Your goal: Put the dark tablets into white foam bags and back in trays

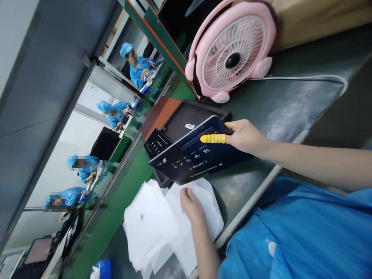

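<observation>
My right hand [247, 137], with yellow ribbed finger cots, grips a tablet [200, 155] by its near edge. Its dark face bears white print including "HYTAB", and it is held tilted above the bench. My left hand [192, 203] is closed, fingers curled, just below the tablet's lower corner and over white sheets [203, 193]; whether it pinches anything is hidden. Beside it lies a larger stack of white sheets [151, 221]. Behind the tablet are a black tray [186, 116] with a small white label and another black printed panel [157, 143].
A pink fan [232, 58] stands on the dark bench [290, 100], its white cable [305, 77] running right. A brown cardboard box [316, 19] is behind it. A blue-and-white packet [101, 269] sits lower left. Across a green partition, several co-workers in blue work at another bench.
</observation>
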A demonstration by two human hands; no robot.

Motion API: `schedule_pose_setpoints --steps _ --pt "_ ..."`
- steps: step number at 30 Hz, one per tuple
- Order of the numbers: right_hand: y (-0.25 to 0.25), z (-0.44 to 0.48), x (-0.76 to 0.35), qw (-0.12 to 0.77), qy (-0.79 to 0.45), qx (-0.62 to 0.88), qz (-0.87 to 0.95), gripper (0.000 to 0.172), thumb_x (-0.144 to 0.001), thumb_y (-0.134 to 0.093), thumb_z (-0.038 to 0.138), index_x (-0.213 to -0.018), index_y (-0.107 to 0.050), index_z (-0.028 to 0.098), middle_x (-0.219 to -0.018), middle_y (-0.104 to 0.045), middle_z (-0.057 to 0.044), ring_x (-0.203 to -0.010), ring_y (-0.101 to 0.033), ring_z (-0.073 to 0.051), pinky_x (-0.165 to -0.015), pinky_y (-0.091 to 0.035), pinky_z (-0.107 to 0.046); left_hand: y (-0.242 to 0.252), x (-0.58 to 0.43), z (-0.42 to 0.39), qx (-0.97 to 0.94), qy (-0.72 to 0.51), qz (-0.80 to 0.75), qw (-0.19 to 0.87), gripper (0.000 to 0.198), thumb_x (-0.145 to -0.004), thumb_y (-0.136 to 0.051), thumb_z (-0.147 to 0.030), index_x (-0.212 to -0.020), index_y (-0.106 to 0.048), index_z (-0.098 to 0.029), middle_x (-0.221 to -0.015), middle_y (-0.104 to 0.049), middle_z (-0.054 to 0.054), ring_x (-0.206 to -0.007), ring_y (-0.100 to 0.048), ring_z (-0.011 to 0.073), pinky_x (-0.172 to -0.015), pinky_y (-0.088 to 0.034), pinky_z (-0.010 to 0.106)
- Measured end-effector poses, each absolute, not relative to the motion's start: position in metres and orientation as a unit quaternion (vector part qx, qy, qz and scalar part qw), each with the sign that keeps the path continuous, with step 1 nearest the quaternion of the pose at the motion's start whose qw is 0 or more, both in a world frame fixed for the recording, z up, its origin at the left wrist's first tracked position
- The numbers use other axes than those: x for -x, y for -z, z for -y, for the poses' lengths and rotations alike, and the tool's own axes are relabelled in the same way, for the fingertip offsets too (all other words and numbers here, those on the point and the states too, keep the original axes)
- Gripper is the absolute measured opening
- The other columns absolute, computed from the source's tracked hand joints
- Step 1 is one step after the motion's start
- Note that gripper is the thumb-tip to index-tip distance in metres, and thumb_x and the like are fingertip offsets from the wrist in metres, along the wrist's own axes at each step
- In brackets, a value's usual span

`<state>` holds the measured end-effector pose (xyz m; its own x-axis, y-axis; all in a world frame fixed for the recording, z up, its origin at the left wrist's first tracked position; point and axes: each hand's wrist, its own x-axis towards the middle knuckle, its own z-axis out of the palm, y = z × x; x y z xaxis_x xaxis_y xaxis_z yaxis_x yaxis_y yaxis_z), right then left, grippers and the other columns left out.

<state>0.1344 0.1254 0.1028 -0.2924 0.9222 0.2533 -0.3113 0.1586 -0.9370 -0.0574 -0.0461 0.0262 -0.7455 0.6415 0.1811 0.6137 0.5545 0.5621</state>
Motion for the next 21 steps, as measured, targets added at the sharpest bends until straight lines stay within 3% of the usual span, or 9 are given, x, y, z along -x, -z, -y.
schedule_pose_setpoints --steps 7,10,14,21 --pt "-0.109 -0.127 -0.133 0.538 -0.546 0.356 0.535 0.042 -0.046 -0.074 0.056 -0.048 -0.054 0.020 -0.048 -0.044 0.003 -0.048 -0.039 -0.010 -0.043 -0.031 -0.026 -0.023 0.027 0.041 -0.524 -0.158 -0.836 -0.019 0.011 -0.084 -0.043 -0.031 -0.075 -0.044 -0.025 -0.082 -0.059 0.007 -0.080 -0.057 0.0206 -0.071 -0.045 0.033" --pt "-0.106 -0.128 -0.133 0.535 -0.547 0.348 0.542 0.041 -0.047 -0.073 0.056 -0.047 -0.054 0.020 -0.047 -0.044 0.003 -0.047 -0.039 -0.011 -0.043 -0.032 -0.026 -0.023 0.027 0.041 -0.523 -0.149 -0.839 -0.002 0.014 -0.086 -0.039 -0.032 -0.076 -0.044 -0.024 -0.084 -0.058 0.008 -0.082 -0.057 0.0216 -0.073 -0.045 0.034" --pt "-0.106 -0.125 -0.134 0.535 -0.548 0.331 0.550 0.038 -0.048 -0.075 0.051 -0.047 -0.053 0.020 -0.047 -0.045 0.002 -0.047 -0.042 -0.013 -0.043 -0.036 -0.028 -0.022 0.033 0.042 -0.458 -0.198 -0.866 0.022 0.027 -0.089 -0.024 -0.023 -0.070 -0.044 -0.024 -0.081 -0.059 0.009 -0.079 -0.056 0.0212 -0.074 -0.044 0.036" --pt "-0.099 -0.119 -0.139 0.526 -0.580 0.311 0.539 0.028 -0.047 -0.077 0.047 -0.050 -0.061 0.025 -0.050 -0.054 0.004 -0.051 -0.050 -0.016 -0.045 -0.044 -0.031 -0.021 0.037 0.050 -0.335 -0.351 -0.871 0.075 0.025 -0.087 -0.027 -0.033 -0.071 -0.043 -0.023 -0.066 -0.052 0.001 -0.065 -0.051 0.0157 -0.067 -0.045 0.031"
